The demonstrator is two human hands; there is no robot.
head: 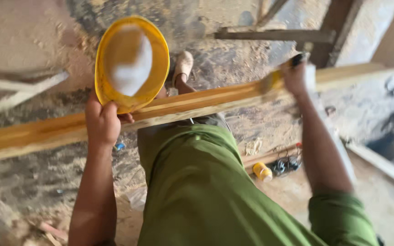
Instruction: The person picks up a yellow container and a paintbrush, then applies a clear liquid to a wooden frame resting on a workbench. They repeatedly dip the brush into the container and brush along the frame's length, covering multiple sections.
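Note:
My left hand (102, 120) grips the rim of a yellow hard-hat-like bowl (132, 64) that holds something whitish, and keeps it just above a long wooden plank (46, 132). The plank runs across the view from lower left to upper right. It looks orange and glossy along most of its length and pale at the far right end. My right hand (295, 75) is closed on a brush (272, 81) with a dark handle tip. The blurred brush head lies against the plank's top face. My green shirt fills the lower middle.
One shoe (183, 64) stands on the sawdust-strewn floor beyond the plank. A small yellow bottle (262, 171) and black cables (286, 164) lie at lower right. Pale boards (19, 91) lie at left and a dark frame (274, 34) stands at the top.

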